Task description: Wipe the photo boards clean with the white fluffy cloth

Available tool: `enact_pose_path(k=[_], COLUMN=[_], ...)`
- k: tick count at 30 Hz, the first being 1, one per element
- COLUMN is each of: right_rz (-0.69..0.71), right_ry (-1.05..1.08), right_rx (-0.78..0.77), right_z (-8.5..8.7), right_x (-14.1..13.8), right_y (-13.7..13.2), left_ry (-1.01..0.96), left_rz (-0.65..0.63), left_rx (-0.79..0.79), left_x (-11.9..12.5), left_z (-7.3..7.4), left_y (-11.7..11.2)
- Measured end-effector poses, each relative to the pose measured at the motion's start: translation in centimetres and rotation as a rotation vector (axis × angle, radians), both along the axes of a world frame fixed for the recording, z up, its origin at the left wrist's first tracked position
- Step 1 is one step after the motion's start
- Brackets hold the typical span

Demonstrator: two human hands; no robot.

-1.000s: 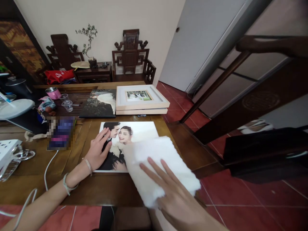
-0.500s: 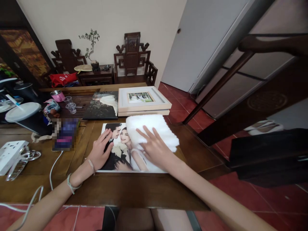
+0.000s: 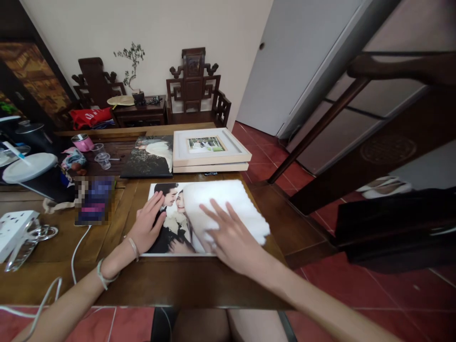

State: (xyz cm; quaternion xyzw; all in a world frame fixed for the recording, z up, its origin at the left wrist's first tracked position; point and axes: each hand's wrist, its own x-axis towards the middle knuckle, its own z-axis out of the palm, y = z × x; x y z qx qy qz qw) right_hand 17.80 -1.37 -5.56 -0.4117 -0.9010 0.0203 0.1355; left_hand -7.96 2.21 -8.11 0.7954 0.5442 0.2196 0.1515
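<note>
A large photo print (image 3: 180,225) of a couple lies flat on the wooden table (image 3: 185,280) in front of me. My left hand (image 3: 149,221) rests open on the print's left edge, fingers together and stretched out, thumb apart. Over the print's right half is spread a fluffy white cloth (image 3: 245,204). My right hand (image 3: 228,232) lies flat on this cloth with its fingers spread, pressing it against the print. The part of the picture under the cloth is hidden.
Behind the print are two stacked light wooden frames (image 3: 230,152) and a dark photo panel (image 3: 147,159). To the left stand a lidded black cup (image 3: 39,175), a phone (image 3: 94,202), a white power strip (image 3: 16,232) and a clear hair claw (image 3: 30,240). A pink cup (image 3: 82,142) is farther back.
My right hand has slid the white cloth toward me over the print, so it now covers more of the lower right part. My left hand has stayed in place on the print.
</note>
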Motion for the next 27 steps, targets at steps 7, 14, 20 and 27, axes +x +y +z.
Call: enact_pose_path(k=[7,14,20,27], right_rz=[-0.103,0.03,0.128,0.071], right_ry=[-0.086,-0.02,0.024,-0.187], right_rx=[0.053,0.042,0.026,-0.155], right_z=[0.8,-0.6,-1.3,2.2], right_x=[-0.5,-0.2,0.7,1.8], right_y=[6.0,-3.3,-6.7,1.0], left_ry=[-0.027,-0.036,-0.048,-0.03], left_rz=[-0.009,0.012,0.005,0.007], left_rx=[0.052,0.07,0.08,0.058], left_x=[-0.1,-0.1,-0.1,-0.2], left_z=[-0.1,-0.4,-0.6,-0.4], left_y=[0.0,0.0,0.0,0.0])
